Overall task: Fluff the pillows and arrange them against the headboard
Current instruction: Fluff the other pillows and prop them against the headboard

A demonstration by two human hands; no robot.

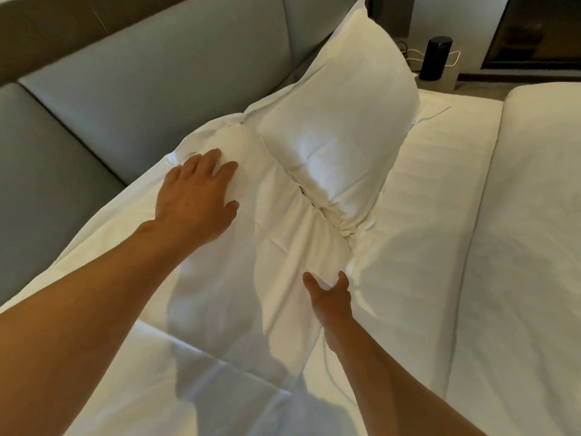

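Observation:
Two white pillows lie in a row along the grey padded headboard (151,77). The near pillow (251,247) lies flat in front of me. My left hand (196,198) rests flat on its upper left part, fingers spread, palm down. My right hand (330,298) touches the near pillow's right edge with thumb and fingers apart, nothing clearly pinched. The far pillow (342,121) leans tilted against the headboard, its lower end creased where it meets the near pillow.
The white bed sheet (434,190) stretches to the right, with a folded white duvet (534,215) along the right side. Beyond the bed a black cylinder (435,58) with white cables stands on a bedside surface.

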